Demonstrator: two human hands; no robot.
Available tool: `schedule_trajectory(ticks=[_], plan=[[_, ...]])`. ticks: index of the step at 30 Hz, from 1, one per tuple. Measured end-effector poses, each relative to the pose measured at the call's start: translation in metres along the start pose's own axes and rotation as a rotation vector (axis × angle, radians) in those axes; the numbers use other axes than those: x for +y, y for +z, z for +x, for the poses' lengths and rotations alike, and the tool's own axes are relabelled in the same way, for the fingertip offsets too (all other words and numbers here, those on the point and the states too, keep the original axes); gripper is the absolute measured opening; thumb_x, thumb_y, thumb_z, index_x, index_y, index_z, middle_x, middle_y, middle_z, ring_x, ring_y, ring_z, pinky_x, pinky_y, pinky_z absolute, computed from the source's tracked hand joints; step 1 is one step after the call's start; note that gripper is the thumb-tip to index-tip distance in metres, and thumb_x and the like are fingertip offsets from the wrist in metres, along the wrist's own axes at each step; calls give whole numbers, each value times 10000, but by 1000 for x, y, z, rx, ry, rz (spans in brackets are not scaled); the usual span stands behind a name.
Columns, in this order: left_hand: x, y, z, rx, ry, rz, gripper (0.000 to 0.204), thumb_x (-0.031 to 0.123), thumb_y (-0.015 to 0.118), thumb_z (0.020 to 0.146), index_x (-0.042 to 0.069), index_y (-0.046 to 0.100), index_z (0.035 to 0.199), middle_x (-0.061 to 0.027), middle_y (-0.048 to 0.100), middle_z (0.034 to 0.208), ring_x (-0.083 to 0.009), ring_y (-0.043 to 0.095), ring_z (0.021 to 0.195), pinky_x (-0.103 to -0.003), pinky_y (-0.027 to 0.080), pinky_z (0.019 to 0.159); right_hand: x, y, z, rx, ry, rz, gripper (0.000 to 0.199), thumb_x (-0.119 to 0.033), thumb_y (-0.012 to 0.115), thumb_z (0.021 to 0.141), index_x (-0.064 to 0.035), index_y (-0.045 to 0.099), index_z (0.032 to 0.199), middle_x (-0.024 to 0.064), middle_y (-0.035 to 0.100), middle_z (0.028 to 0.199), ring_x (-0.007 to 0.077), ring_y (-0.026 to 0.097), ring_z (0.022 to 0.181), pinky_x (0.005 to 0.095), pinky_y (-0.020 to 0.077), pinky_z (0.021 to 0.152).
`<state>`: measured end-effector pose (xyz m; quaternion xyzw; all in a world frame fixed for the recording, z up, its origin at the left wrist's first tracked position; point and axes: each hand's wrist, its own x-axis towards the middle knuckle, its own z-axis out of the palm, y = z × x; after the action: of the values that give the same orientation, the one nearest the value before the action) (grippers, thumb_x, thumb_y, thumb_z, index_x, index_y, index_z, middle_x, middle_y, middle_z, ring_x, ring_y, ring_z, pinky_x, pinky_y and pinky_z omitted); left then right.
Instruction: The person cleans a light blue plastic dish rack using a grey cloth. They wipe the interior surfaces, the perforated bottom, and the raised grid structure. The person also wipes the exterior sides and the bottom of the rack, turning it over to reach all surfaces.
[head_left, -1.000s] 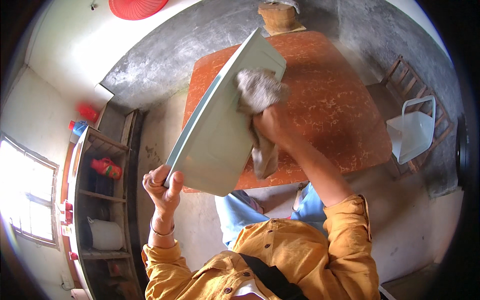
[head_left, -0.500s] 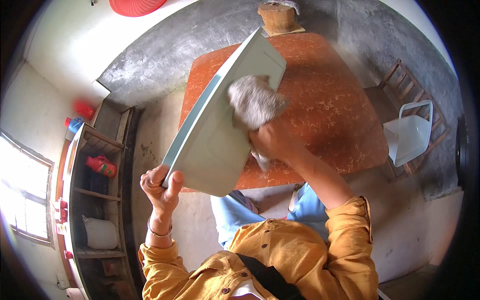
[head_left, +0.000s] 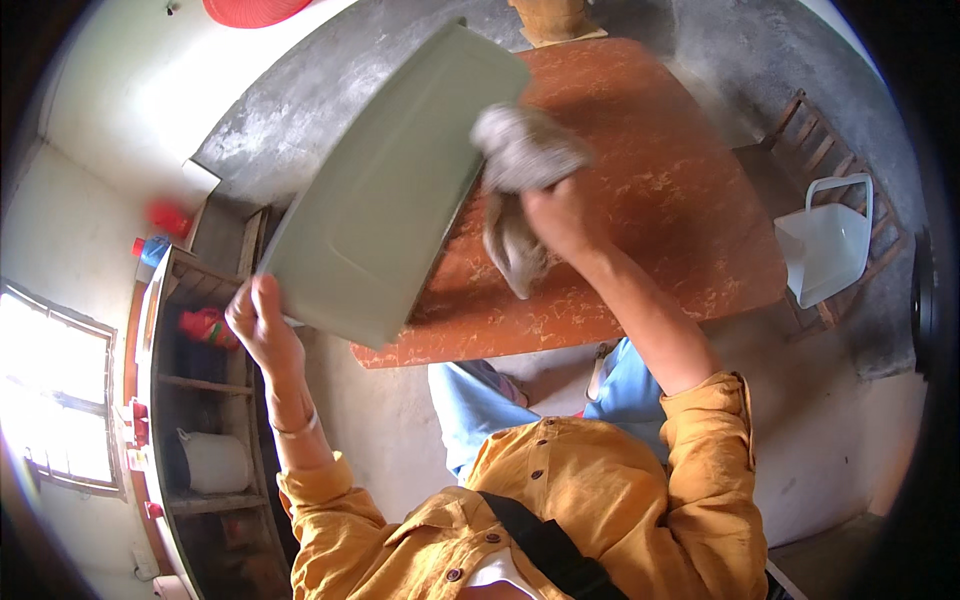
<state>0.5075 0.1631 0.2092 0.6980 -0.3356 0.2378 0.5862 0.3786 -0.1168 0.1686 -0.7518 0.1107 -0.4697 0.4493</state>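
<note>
A pale green plastic bin (head_left: 390, 170) is tipped on its side above the left part of the reddish-brown table, its outer face toward me. My left hand (head_left: 264, 325) grips the near left corner of its rim, the thumb on the outside. In my right hand (head_left: 568, 222) is a bunched grey-brown rag (head_left: 528, 150), with one end hanging below the fist. The rag is blurred and sits beside the bin's right edge, over the table (head_left: 650, 190); whether it touches the bin I cannot tell.
At the right, a white plastic basket with a handle (head_left: 832, 245) rests on a wooden slatted chair (head_left: 825, 140). A wooden shelf cabinet (head_left: 205, 505) along the left holds a red flask (head_left: 205, 327) and a white bucket (head_left: 215, 462). A wooden tub (head_left: 552, 20) stands beyond the table.
The bin has moved left and turned so its outside shows more. My left hand has shifted left and up with it. The rag has come off the bin's surface toward the right.
</note>
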Motion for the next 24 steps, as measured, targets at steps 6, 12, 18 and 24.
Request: schedule_trajectory(ticks=[6, 12, 18, 24], plan=[[-46, -39, 41, 53, -223, -288, 376, 337, 568, 932, -24, 670, 929, -60, 679, 826, -125, 633, 723, -265, 503, 662, 112, -17, -36, 250, 402, 118, 152, -32, 506, 857, 2, 629, 939, 58, 644, 825, 151, 576, 770, 327, 471, 705], [-66, -52, 55, 77, -301, -391, 414, 363, 544, 942, -34, 634, 1013, -79, 668, 907, -134, 625, 749, -283, 507, 665, 163, -47, -73, 217, 333, -120, 221, 5, 504, 840, 29, 647, 1007, 178, 660, 1038, 277, 609, 1015, 357, 437, 880], [-77, -58, 61, 35, -288, -379, 426, 377, 551, 935, -33, 631, 1022, -74, 667, 921, -143, 632, 775, -285, 512, 694, 168, -53, -86, 101, 364, -176, 271, 29, 450, 843, 45, 616, 1056, 141, 651, 1061, 244, 586, 1025, 344, 417, 918], [-77, -59, 61, 47, -298, -381, 438, 384, 548, 934, -34, 629, 1038, -84, 668, 950, -155, 638, 806, -292, 515, 722, 170, -56, -86, 64, 322, -234, 285, 40, 458, 821, 52, 610, 1062, 180, 638, 1083, 281, 583, 1045, 352, 413, 934]])
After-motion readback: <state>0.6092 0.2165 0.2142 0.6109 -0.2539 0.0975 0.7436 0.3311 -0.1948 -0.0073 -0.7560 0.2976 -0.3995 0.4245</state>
